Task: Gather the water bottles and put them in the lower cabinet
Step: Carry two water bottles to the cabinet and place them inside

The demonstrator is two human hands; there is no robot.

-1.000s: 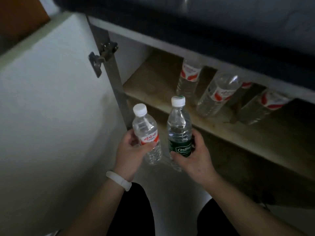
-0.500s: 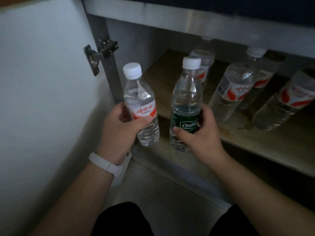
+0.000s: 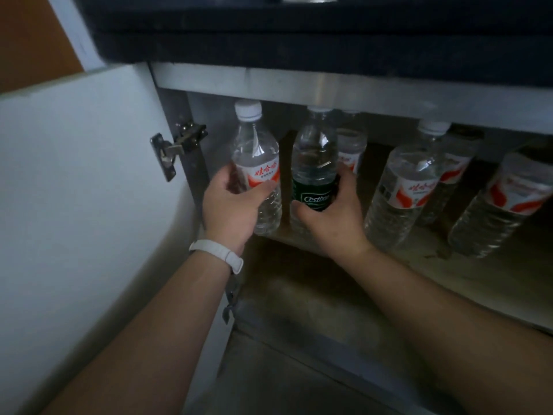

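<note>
Your left hand (image 3: pixel 232 205) clamped on red-label bottle (image 3: pixel 257 163), right hand (image 3: pixel 329 214) on green-label bottle (image 3: pixel 314 163), frame centre. Both moved from outside to cabinet shelf (image 3: pixel 449 274) edge, beside stored bottles (image 3: pixel 401 190). Release next, likely.

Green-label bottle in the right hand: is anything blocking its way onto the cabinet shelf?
Partly. A small red-label bottle stands just behind the green-label bottle, limiting depth, and a large bottle stands close beside the right hand. The front strip of the shelf looks bare.
</note>
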